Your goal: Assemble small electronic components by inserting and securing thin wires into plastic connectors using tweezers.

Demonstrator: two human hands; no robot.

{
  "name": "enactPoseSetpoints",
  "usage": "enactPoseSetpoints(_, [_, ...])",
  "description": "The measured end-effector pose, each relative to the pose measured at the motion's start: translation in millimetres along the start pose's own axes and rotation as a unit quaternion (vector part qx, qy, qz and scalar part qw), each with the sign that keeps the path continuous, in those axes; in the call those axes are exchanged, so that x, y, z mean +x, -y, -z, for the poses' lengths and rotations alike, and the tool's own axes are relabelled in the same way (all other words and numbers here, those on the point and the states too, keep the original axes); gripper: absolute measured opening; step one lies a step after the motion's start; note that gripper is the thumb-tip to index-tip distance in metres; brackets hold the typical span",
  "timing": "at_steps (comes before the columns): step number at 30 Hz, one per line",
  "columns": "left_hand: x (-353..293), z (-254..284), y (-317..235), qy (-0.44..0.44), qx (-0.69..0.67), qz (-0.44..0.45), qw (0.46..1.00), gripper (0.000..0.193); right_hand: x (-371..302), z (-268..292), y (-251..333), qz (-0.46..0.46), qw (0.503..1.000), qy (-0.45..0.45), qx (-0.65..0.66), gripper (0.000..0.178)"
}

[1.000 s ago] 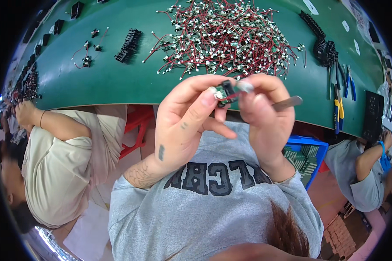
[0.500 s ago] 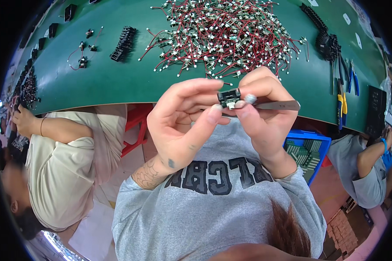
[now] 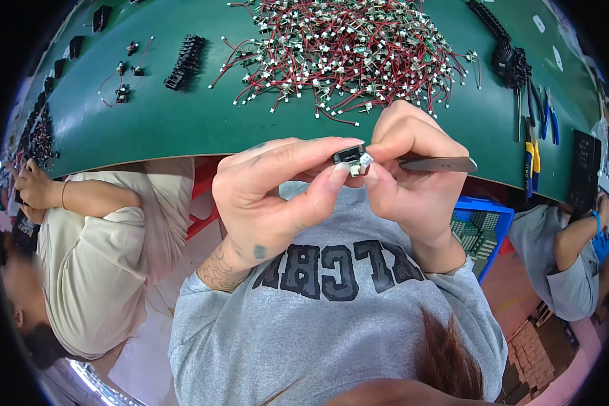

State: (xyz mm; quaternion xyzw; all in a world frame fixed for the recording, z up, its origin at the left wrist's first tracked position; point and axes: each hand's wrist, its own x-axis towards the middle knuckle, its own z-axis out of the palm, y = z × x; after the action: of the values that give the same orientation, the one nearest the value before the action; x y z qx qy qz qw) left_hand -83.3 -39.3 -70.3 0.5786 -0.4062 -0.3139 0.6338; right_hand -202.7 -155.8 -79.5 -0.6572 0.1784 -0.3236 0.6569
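Above my lap, at the table's near edge, both hands meet at a small black plastic housing (image 3: pixel 345 155). My left hand (image 3: pixel 267 186) pinches it between thumb and fingers. My right hand (image 3: pixel 419 172) has thumb and forefinger closed on a small white connector (image 3: pixel 365 160), set against the housing's right end. Another white plug (image 3: pixel 354 170) shows at the housing's lower side. Metal tweezers (image 3: pixel 443 164) lie tucked in my right hand, pointing out to the right. My fingertips hide part of the housing, so I cannot tell how far the connector sits in it.
A large pile of small boards with red wires (image 3: pixel 358 61) covers the green table's (image 3: pixel 230 128) far middle. Black housings (image 3: pixel 185 62) stand in a row to its left. Blue-handled pliers (image 3: pixel 549 122) and yellow-handled cutters (image 3: pixel 531 162) lie right. A blue crate (image 3: pixel 505 227) holds boards. People sit both sides.
The white connector in my right fingers has come left against the housing. My left hand has shifted slightly left, and its fingers now lie closer over the housing.
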Motion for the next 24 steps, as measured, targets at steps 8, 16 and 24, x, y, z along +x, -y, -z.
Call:
enactPoseSetpoints(8, [3,-1,-11,0.012,-0.209,0.172,0.963,0.034,12,12,13,-0.046,0.995,0.084,-0.039,0.015])
enactPoseSetpoints(16, [10,-4,-16,0.006,-0.292,0.269,0.918,0.026,21,49,10,0.039,0.996,-0.055,0.055,0.046])
enactPoseSetpoints(24, [9,5,-9,0.038,-0.36,0.252,0.897,0.024,12,32,7,0.143,0.989,0.04,-0.007,0.043])
